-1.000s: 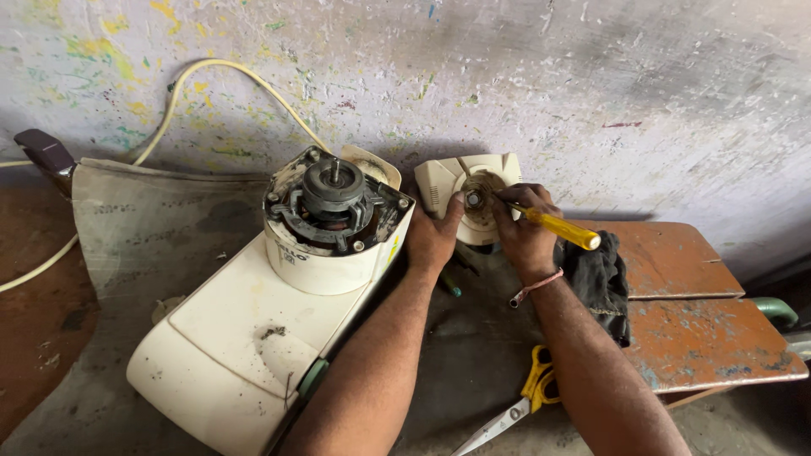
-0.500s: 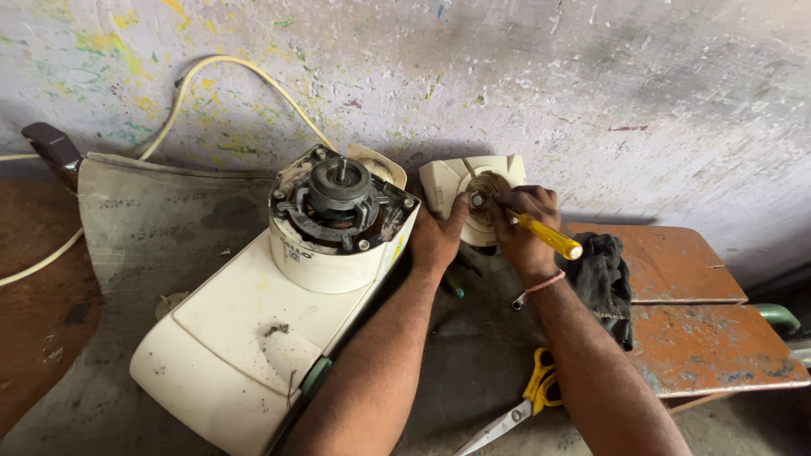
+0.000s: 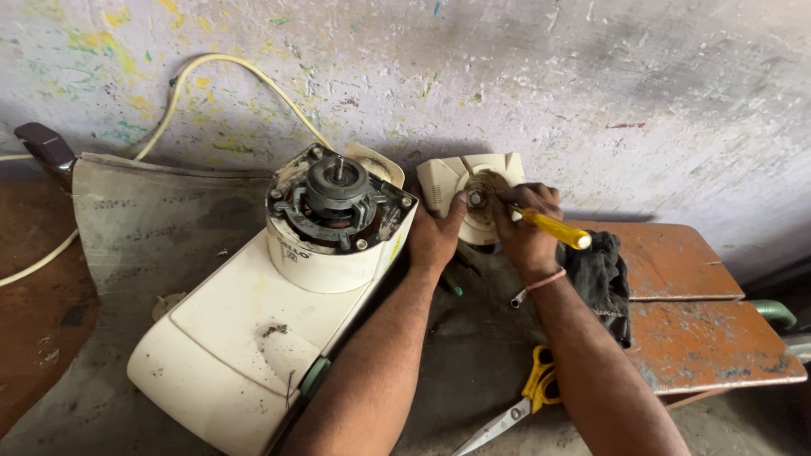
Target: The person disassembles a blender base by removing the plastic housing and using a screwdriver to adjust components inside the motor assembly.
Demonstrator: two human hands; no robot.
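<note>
1. Two hands of mine meet at one small part: a cream plastic cover plate with rounded corners and a round metal fitting in its middle (image 3: 473,192), standing on edge against the paint-flecked wall (image 3: 591,93).
2. My left hand (image 3: 435,236) is closed around the plate's left edge, thumb up near the metal centre, so the plate sits right at my fingertips, just above and to the right of my palm.
3. My right hand (image 3: 525,232) is wrapped tight around a yellow-handled screwdriver (image 3: 549,226); the handle's end sticks out to the right of my fist and the tip, as far as I can see, lies on the round fitting.
4. The plate is therefore between my two hands, touching the left one and met by the tool from the right.
5. Just left of my left wrist lies a cream plastic mixer-grinder body on its side (image 3: 253,329), its exposed dark motor with a central shaft (image 3: 336,196) facing up.
6. A cream power cord (image 3: 228,72) loops up the wall behind it.
7. A crumpled black cloth (image 3: 604,279) lies just beside my right wrist, on the edge of a rusty orange metal stool (image 3: 701,329).
8. Yellow-handled scissors (image 3: 519,401) lie on the grey floor under my right forearm.
</note>
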